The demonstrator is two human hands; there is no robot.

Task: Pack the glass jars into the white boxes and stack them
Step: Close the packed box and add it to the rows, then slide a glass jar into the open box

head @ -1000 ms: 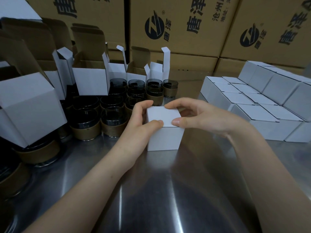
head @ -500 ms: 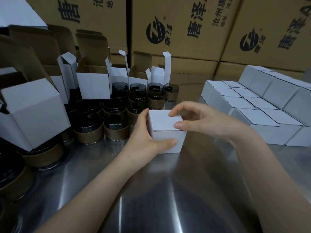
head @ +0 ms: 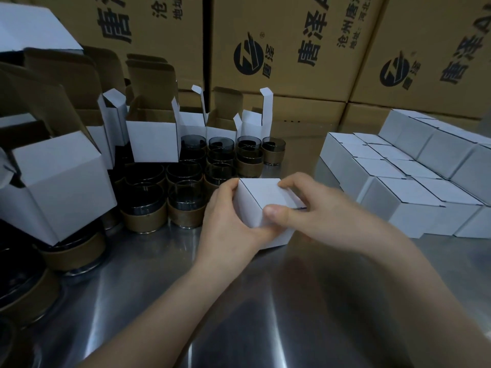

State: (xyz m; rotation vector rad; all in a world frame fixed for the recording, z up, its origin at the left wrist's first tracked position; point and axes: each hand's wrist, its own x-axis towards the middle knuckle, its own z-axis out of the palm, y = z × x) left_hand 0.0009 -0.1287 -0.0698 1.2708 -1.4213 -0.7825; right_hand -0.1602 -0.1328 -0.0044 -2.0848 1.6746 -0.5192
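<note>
A closed white box sits at the table's middle, tilted toward me, gripped by both hands. My left hand wraps its left side and lower front edge. My right hand holds its right side, thumb on the front face, fingers on the top. Dark glass jars with brown bands stand in rows just left of and behind the box. Several open white boxes stand behind the jars. Closed white boxes lie stacked in rows at the right.
Large brown shipping cartons wall off the back. More open white boxes and jars crowd the left edge. The steel table is bare in front of my hands.
The box has been tipped and drawn slightly toward me. My left hand slid lower around its front edge, and my right thumb came down onto the front face.
</note>
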